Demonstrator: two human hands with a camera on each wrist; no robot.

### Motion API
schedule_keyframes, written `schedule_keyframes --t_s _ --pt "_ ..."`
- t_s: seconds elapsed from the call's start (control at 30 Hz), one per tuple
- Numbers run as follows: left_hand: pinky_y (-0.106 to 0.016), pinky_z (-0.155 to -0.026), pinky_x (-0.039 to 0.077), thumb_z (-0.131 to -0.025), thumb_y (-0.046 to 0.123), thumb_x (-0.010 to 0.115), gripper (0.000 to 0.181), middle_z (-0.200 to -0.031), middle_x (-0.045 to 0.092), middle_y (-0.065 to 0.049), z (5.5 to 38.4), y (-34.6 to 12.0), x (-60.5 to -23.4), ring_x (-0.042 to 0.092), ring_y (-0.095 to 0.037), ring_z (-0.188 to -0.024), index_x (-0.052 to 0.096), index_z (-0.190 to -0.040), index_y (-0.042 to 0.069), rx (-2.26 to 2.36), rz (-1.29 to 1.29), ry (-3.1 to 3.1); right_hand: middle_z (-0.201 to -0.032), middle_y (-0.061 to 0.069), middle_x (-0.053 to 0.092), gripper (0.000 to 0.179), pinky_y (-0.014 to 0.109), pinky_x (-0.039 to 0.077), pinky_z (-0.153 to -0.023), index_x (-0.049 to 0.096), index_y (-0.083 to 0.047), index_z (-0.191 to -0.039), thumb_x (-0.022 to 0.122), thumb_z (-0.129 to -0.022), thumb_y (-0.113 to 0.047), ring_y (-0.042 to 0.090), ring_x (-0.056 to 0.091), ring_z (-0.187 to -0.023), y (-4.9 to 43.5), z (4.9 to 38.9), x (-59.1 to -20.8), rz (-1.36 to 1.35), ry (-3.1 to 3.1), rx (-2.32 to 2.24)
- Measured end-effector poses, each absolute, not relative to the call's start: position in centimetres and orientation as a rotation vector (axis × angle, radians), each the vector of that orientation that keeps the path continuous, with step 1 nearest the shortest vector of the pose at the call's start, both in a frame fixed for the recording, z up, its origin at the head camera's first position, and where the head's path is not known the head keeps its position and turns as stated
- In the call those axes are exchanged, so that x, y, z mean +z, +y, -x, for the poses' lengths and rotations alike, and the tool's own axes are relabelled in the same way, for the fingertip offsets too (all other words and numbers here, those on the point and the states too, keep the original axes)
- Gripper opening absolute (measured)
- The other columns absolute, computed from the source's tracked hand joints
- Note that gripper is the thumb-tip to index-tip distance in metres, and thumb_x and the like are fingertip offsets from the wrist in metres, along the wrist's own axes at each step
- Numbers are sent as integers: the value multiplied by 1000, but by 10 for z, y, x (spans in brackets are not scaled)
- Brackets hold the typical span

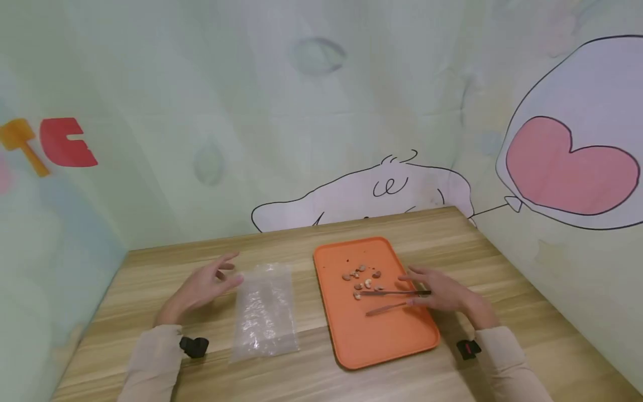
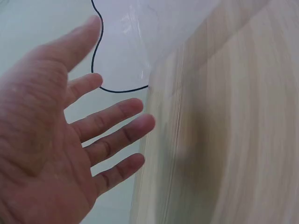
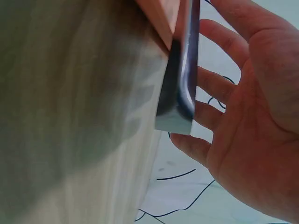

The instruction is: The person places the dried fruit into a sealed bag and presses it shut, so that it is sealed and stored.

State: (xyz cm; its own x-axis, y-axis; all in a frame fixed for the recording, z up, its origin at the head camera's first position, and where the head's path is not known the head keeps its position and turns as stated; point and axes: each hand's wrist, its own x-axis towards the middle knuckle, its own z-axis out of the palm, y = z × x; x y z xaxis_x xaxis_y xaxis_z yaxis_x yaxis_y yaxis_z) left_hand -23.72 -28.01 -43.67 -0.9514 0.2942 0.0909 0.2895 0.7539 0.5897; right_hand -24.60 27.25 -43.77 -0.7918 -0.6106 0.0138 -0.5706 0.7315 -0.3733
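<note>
An orange tray [image 1: 377, 343] lies on the table, with several small brown and pale nuts [image 1: 368, 283] grouped on its upper half. Metal tongs [image 1: 389, 292] rest across the tray, arms spread toward the nuts and bent end at the right rim. Over that rim my right hand [image 1: 442, 290] hovers with spread, loosely bent fingers, right beside the tongs' end. In the right wrist view the tongs [image 3: 180, 88] overlap the fingertips, and the fingers do not wrap round them. My left hand [image 1: 206, 285] is held above the table, fingers relaxed and holding nothing, near a flat clear plastic bag [image 1: 266, 312].
The wood-patterned table [image 1: 161, 262] meets a printed cloth backdrop [image 1: 226, 111] behind and at both sides. Small dark crumbs [image 1: 348, 260] dot the tray's far part. Black wrist straps [image 1: 195, 346] show at both cuffs.
</note>
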Motion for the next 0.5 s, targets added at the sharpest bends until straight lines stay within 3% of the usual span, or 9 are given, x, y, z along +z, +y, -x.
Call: schedule_keyframes --t_s 0.1,0.23,0.5 --pt "-35 -71 52 -99 36 64 63 -130 60 -27 241 -277 -439 64 -29 -100 43 -148 2 1043 -540 2910 -145 35 43 42 67 38 -101 69 -11 -120 75 -90 -40 56 43 -129 272 248 -441 996 2792 -588" --pt "-37 -77 51 -98 28 67 54 -131 60 -24 247 -272 -444 62 -26 -99 51 -142 0 1090 -600 2907 -137 34 51 22 64 42 -98 70 -16 -99 77 -89 -34 54 49 -124 271 251 -443 1034 2769 -610" --pt "-40 -84 52 -98 19 67 42 -128 63 -21 251 -264 -449 62 -28 -102 58 -135 1 1149 -646 2831 -117 10 60 17 50 50 -86 70 -16 -98 76 -91 -30 31 60 -103 267 255 -428 969 2779 -665"
